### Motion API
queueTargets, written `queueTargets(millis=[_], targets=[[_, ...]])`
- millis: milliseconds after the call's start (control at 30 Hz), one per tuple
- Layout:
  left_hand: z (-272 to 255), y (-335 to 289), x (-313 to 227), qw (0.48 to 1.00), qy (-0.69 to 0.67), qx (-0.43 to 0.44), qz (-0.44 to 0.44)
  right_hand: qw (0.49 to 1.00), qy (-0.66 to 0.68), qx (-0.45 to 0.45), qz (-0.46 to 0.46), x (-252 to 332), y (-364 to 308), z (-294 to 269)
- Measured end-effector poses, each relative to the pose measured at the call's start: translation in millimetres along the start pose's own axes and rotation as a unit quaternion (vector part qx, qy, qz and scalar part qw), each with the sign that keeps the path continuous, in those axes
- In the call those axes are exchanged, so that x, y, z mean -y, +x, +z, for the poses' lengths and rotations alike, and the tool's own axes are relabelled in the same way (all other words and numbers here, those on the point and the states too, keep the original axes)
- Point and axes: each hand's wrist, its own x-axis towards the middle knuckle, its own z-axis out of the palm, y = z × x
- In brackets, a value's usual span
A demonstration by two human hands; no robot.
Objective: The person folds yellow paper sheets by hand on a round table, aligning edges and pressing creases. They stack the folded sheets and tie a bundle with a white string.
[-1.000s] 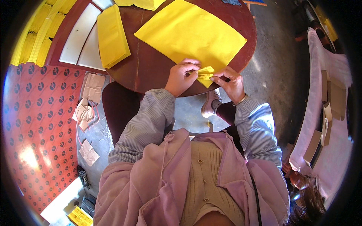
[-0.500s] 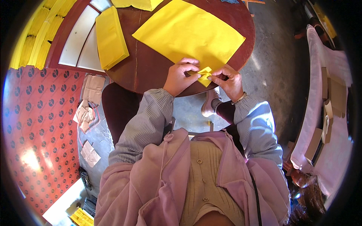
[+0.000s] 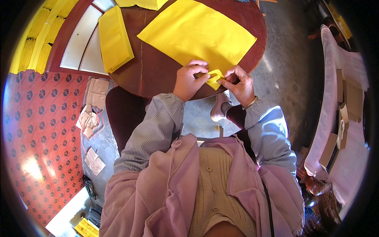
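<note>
A large yellow sheet of paper (image 3: 199, 33) lies slantwise on the round dark-red table (image 3: 158, 75). Its near corner, at the table's front edge, is folded into small creased flaps. My left hand (image 3: 190, 80) pinches the left side of this folded corner between thumb and fingers. From the right, my right hand (image 3: 239, 83) pinches the other side, fingertips close to the left ones. Parts of the small folds are hidden behind my fingers. Left of the sheet lies a folded yellow paper stack (image 3: 115, 39).
More yellow paper (image 3: 144, 4) lies at the table's far side. Bundled yellow stacks (image 3: 35, 43) stand at far left, above a red patterned board (image 3: 43, 130). To the right, cardboard pieces (image 3: 351, 98) rest on a pink cloth (image 3: 327, 59). My knees are under the table edge.
My fingers have shifted slightly at the folded corner, and its flaps look a little more opened. The large sheet and my arms have stayed nearly in place.
</note>
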Motion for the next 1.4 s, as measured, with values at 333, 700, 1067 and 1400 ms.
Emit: queueTargets(millis=[333,700,1067,1400], targets=[[-2.0,0.2,-0.2,1.0,-0.014,0.01,-0.025,0.996,-0.056,0.024,-0.06,7.7,1.2,-6.0],[-7.2,0.3,-2.0,0.999,-0.006,0.029,0.036,1.0,-0.015,0.019,-0.012,0.2,1.2,-3.7],[-2.4,-0.2,-0.8,1.0,-0.005,0.011,-0.024,0.998,-0.024,0.018,-0.055,8.1,-1.3,-0.9],[-4.5,0.7,1.6,1.0,0.0,0.017,0.004,0.998,-0.032,0.019,-0.052,2.4,1.7,-3.2]])
